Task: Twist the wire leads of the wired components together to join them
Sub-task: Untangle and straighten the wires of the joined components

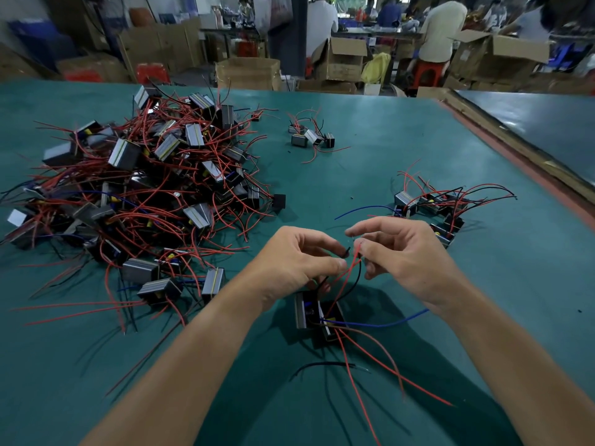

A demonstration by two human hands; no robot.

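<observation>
Two small wired components (317, 317) lie side by side on the green table (370, 149), just below my hands. Red, black and blue leads rise from them. My left hand (296, 259) pinches a black lead's end between thumb and fingers. My right hand (396, 249) pinches the tips of a red lead and a black lead (354, 268). The two hands' fingertips sit a few centimetres apart above the components. Other leads trail loose toward me across the table.
A large pile of wired components (141, 191) covers the table's left. A small cluster (310, 136) lies at the far middle and another group (431, 207) sits right of my hands. A loose black wire (325, 365) lies near me. Cardboard boxes (248, 74) and people stand beyond.
</observation>
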